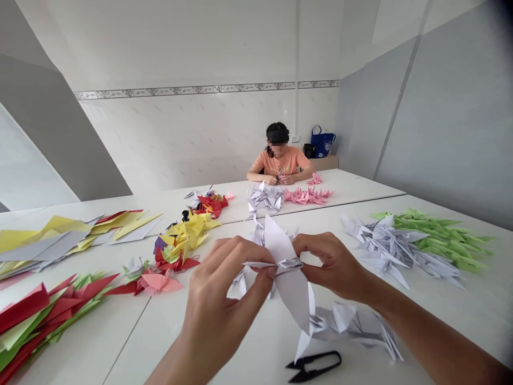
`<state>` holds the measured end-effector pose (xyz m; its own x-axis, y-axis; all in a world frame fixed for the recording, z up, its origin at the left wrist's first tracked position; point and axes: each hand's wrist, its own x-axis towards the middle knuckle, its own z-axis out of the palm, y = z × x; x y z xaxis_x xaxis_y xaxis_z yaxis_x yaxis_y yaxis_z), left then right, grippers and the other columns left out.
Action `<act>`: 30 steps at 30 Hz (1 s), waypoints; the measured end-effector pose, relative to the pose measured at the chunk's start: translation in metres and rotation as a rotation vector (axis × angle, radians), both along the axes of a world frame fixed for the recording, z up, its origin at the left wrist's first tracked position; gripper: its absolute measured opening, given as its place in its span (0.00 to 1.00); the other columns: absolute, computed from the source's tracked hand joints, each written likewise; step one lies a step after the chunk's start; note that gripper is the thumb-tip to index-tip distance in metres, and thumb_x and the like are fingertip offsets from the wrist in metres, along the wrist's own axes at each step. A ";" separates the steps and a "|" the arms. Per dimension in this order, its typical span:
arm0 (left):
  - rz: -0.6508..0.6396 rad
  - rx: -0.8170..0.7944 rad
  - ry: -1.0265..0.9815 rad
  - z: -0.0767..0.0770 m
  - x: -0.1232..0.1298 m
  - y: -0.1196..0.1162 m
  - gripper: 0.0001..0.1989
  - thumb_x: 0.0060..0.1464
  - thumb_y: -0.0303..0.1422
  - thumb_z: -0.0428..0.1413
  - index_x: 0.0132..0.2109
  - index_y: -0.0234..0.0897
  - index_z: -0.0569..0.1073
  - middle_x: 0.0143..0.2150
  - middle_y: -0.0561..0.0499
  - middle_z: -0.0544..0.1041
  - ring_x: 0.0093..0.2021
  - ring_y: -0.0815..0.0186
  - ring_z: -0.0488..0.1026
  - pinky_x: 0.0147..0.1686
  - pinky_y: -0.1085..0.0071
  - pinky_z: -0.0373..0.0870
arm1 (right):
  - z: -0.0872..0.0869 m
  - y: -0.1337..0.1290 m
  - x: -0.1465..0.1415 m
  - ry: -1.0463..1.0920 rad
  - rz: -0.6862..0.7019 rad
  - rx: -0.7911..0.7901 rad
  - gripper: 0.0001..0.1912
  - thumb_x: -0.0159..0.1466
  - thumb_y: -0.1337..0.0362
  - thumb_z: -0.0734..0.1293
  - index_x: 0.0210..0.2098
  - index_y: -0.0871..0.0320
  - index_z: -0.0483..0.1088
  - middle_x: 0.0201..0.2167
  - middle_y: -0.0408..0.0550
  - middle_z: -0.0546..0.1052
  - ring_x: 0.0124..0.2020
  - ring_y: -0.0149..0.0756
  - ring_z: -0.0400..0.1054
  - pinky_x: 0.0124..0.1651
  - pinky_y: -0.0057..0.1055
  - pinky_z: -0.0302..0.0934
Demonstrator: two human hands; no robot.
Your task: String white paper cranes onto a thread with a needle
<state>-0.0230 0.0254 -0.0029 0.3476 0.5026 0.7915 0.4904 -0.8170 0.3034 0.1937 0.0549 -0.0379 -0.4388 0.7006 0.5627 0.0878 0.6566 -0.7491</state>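
Head view: a white, broad-petalled folded-paper shape is held between both hands, apparently to keep its centre steady. The left hand pinches one side, thumb against forefinger; the right hand grips the opposite side narrowly. Black U-shaped snips lie below the fingers.

One white folded paper is in the middle of the clock. At least three white bunches sit at 11, 3 and 4 o'clock. Two pink bunches are at 1, one green bunch at 3, one yellow bunch at 10. Two paper piles lie at 9. There is one pair of black snips at 5, one blue bag at 1.
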 end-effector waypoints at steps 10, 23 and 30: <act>0.011 -0.005 0.014 -0.004 -0.001 0.003 0.09 0.60 0.23 0.58 0.41 0.44 0.71 0.33 0.56 0.76 0.36 0.67 0.72 0.36 0.70 0.67 | -0.006 0.007 0.000 0.059 0.064 -0.031 0.06 0.65 0.62 0.73 0.35 0.58 0.75 0.31 0.45 0.78 0.33 0.32 0.72 0.37 0.27 0.66; -0.024 -0.032 0.002 -0.005 -0.001 0.004 0.09 0.61 0.22 0.56 0.40 0.43 0.70 0.33 0.56 0.75 0.35 0.69 0.71 0.37 0.72 0.66 | -0.016 0.009 -0.002 0.100 0.089 -0.104 0.08 0.65 0.66 0.73 0.31 0.57 0.70 0.24 0.40 0.74 0.26 0.30 0.69 0.31 0.26 0.64; -0.011 -0.012 0.003 -0.006 -0.001 0.006 0.10 0.61 0.20 0.55 0.40 0.42 0.70 0.33 0.57 0.74 0.35 0.69 0.70 0.36 0.73 0.66 | -0.017 0.009 -0.001 0.075 0.086 -0.149 0.06 0.67 0.68 0.70 0.34 0.56 0.69 0.29 0.42 0.75 0.32 0.31 0.71 0.35 0.26 0.65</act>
